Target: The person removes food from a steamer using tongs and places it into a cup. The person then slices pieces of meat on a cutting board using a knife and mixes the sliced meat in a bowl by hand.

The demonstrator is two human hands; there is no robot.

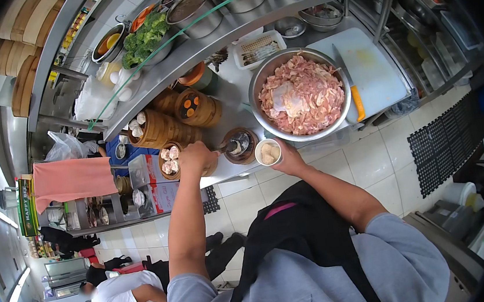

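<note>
My left hand is closed around the end of a dark handle. The handle belongs to a spoon whose head dips into a small round pot with dark contents. Just left of that hand, a bamboo steamer holds several pink-topped dumplings; the hand partly covers the steamer. My right hand grips a white cup from its right side, tilted toward me. Several pale, round lumps lie in the cup; their kind is hard to make out.
A big metal bowl of raw sliced meat stands beyond the cup. To its right, a knife lies on a cutting board. Stacked steamers stand at left beneath a shelf. Other people are at lower left.
</note>
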